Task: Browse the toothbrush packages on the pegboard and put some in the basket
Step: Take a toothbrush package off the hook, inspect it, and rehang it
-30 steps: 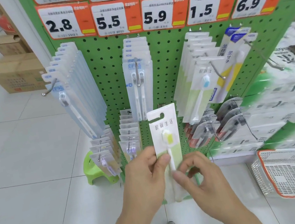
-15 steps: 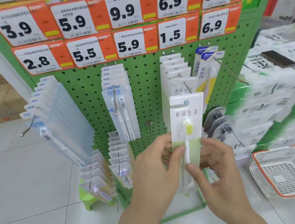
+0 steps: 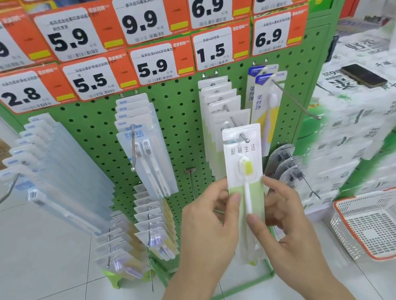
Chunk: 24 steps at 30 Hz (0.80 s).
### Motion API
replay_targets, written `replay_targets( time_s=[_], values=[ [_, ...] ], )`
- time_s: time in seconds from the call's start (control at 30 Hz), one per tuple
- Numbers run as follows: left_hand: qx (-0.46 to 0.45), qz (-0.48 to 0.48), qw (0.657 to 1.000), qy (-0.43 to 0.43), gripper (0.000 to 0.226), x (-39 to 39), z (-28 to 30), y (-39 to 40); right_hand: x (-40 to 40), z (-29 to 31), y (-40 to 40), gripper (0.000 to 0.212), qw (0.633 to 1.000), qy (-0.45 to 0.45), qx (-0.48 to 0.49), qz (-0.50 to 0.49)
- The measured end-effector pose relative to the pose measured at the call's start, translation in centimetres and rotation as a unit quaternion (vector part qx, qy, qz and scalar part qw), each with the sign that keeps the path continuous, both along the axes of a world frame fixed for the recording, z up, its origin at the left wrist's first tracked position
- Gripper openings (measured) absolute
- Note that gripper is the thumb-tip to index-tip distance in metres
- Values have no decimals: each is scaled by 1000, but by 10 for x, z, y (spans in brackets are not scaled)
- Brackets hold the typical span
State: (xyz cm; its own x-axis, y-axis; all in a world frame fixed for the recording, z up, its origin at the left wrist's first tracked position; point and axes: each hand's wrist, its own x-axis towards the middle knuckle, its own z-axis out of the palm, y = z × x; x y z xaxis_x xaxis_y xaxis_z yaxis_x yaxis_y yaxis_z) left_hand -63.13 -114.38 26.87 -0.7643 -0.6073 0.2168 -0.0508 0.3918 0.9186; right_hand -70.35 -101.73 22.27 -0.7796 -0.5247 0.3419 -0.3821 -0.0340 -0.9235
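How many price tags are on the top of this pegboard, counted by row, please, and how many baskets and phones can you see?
Price tags, upper row: 5
Price tags, lower row: 5
Basket: 1
Phone: 1
Total: 12

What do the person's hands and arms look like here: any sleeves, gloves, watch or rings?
Both arms enter from the bottom edge, bare as far as the frame shows: no sleeve on either forearm. The left hand and right hand wear no gloves. No watch, band or ring shows on the visible wrists and fingers. Nails are short and unpainted.
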Motion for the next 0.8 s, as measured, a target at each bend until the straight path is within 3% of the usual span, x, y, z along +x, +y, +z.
replay_targets(
  time_s=[0.17, 0.5, 0.63, 0.8],
  values=[
    [-10, 62, 998, -2, 11, -18, -5, -8, -15, 0, -10, 63, 998, 21, 56, -18],
    [-48, 122, 991, -14, 8, -47, -3, -22, -36, 1, -26, 77, 992, 46, 115, -16],
    [-49, 136, 989, -19, 10, -51, -7, -26, -52, 3, -23, 49, 992, 65, 92, -62],
    [-45, 133, 989, -41, 8, -52, -4, -28, -98, 29, -25, 16, 982, -3, 32, -185]
  ],
)
